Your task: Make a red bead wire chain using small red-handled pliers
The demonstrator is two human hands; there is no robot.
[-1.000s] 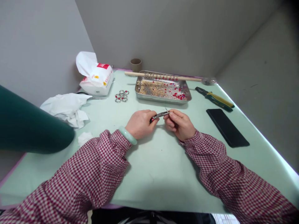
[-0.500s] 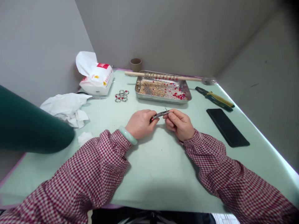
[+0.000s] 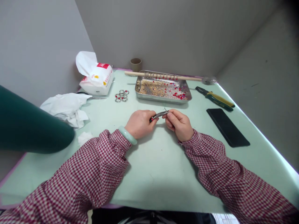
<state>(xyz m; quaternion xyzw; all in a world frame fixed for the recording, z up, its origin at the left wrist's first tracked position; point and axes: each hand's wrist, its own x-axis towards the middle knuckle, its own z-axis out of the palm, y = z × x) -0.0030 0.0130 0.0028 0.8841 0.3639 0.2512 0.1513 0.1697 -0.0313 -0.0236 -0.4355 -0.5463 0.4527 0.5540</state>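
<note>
My left hand (image 3: 141, 123) is closed around the handles of small pliers (image 3: 159, 114), whose jaws point right. At the jaw tips a thin bit of wire (image 3: 165, 109) sticks up. The thumb and fingers of my right hand (image 3: 179, 123) pinch together right at those tips, on a small piece mostly hidden by the fingers. Beyond both hands lies a metal tray (image 3: 161, 100) of gold, clear and red beads (image 3: 176, 93). Several wire rings with red beads (image 3: 121, 96) lie in a cluster left of the tray.
A wooden stick (image 3: 187, 78) strung with rings rests across the tray's back. Cutting pliers (image 3: 216, 99) and a black phone-like slab (image 3: 227, 127) lie right. Left are a tissue pack (image 3: 98, 79), crumpled tissue (image 3: 66, 109) and a dark green cylinder (image 3: 32, 121). A cup (image 3: 135, 65) stands behind.
My right hand has shifted very slightly left, and the wire end at the plier tips has tilted a little. The pliers stay in my left hand.
</note>
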